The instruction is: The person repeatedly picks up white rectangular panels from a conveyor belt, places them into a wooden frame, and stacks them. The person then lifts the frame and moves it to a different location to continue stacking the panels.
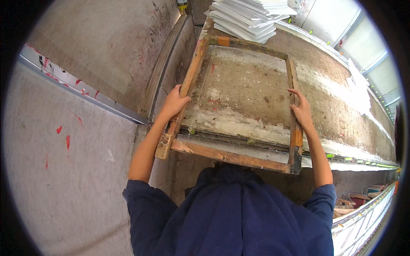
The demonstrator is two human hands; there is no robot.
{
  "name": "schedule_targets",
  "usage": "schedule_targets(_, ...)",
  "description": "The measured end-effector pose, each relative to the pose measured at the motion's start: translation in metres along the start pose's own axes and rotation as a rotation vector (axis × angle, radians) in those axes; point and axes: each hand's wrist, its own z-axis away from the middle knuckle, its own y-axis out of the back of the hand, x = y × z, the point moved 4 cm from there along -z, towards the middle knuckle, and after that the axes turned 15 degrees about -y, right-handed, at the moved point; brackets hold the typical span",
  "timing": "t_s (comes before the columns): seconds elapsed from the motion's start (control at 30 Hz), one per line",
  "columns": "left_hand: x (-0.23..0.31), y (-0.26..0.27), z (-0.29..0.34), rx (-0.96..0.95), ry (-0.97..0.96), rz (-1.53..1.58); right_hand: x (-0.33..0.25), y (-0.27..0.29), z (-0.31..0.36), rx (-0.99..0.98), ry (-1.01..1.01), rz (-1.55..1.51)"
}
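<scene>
Two hands grip a rectangular wooden frame by its long side rails, one on each: the left hand wraps around the left rail about midway along, and the right hand lies flat against the outer face of the right rail with fingers extended and curled over its top. Holding both sides at once probably keeps the frame square and level, since it is large and open in the middle. The frame lies on a stained, crusted worktable, its near end overhanging the table's front edge toward the person's dark blue top. A thin string seems to run along the frame just inside the left rail. Beyond the far end of the frame sits a stack of white sheets, piled unevenly on the table. No bin, tray or box shows clearly; the frame encloses only bare tabletop.
</scene>
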Motion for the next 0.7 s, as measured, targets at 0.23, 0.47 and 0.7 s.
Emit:
schedule_targets(0.23,0.008,0.001,0.002,0.060,-0.054,-0.012,0.011,-0.011,0.003,0.039,-0.023,-0.036)
schedule_targets(0.47,0.058,0.007,0.013,0.072,-0.035,-0.038,0.003,0.032,0.017,0.023,-0.095,-0.120)
schedule_targets(0.7,0.107,-0.042,-0.011,0.054,-0.174,0.124,0.042,0.107,0.022,0.121,-0.063,-0.066)
